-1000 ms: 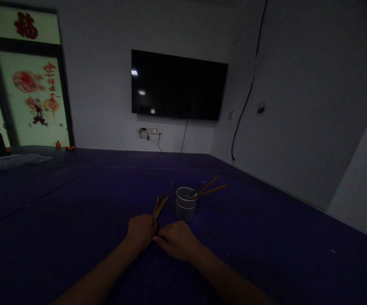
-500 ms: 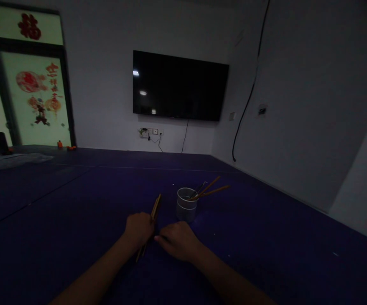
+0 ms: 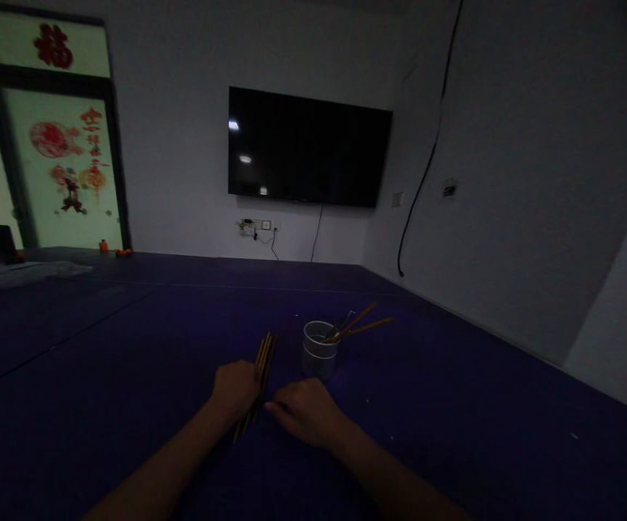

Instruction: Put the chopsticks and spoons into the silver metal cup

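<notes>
Several thin wooden chopsticks (image 3: pixel 262 354) lie in a loose, slanting bundle on the dark blue surface. My left hand (image 3: pixel 236 391) is closed around their middle, with its fingers mostly hidden behind the knuckles. Just right of the bundle, my right hand (image 3: pixel 307 411) rests with curled fingers and its thumb pointing left; no stick shows in it. Beyond that hand stands a grey metal cup (image 3: pixel 318 358), upright. Two chopsticks (image 3: pixel 365 327) and a thin metal utensil (image 3: pixel 342 324) lean out of the cup to the right.
The blue surface (image 3: pixel 129 347) runs back to the wall, where a black television (image 3: pixel 308 148) hangs. A black cable (image 3: pixel 425 174) dangles at the right wall. Orange objects (image 3: pixel 103 246) and a plastic sheet (image 3: pixel 25 271) lie far left, near a glass door (image 3: pixel 69 174).
The chopsticks under my left hand have fanned out from a tight bundle, one now apart on the right. Both hands and the cup have barely moved.
</notes>
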Available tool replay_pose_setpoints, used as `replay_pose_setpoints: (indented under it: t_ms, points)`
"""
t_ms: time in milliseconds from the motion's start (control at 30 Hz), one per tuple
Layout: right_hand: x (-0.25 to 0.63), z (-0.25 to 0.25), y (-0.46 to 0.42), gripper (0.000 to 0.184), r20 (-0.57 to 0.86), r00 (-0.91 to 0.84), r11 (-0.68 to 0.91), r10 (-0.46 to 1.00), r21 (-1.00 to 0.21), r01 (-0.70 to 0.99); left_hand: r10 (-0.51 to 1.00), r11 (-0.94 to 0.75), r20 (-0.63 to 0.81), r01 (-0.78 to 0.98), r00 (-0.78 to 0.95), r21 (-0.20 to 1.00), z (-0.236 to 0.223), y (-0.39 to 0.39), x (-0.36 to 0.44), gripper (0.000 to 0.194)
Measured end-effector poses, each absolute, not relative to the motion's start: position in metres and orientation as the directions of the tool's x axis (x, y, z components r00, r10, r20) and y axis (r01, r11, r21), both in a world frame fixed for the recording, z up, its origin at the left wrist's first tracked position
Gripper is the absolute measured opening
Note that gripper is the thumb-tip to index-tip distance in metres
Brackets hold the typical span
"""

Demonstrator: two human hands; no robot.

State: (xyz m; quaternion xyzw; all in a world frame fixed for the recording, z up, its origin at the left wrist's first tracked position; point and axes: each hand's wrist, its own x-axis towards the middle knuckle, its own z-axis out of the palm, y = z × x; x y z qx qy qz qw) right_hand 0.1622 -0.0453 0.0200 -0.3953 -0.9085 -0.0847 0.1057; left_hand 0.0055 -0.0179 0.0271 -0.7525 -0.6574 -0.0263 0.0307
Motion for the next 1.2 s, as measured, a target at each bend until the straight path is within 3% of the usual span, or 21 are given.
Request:
replay_pose_setpoints:
  t_ms: [233,433,1200]
  points:
    - [0.1627,0.0199,-0.0453,0.038,0.247,-0.666,0.675,0.703,0.059,0.735,0.989,-0.135,0.059,0.991,0.135,-0.004,0.0297,-0.0205,0.0061,0.044]
    - [0.1627,0.0221,-0.0466,0.039,0.243,-0.663,0.672,0.708,0.055,0.738,0.985,-0.144,0.099,0.989,0.14,0.034,0.0312,-0.022,0.0064,0.064]
    - [0.1613,0.0211,-0.0453,0.038,0.236,-0.665,0.675,0.709,0.048,0.736,0.988,-0.128,0.092,0.991,0.124,0.036,0.028,-0.0226,0.0092,0.053]
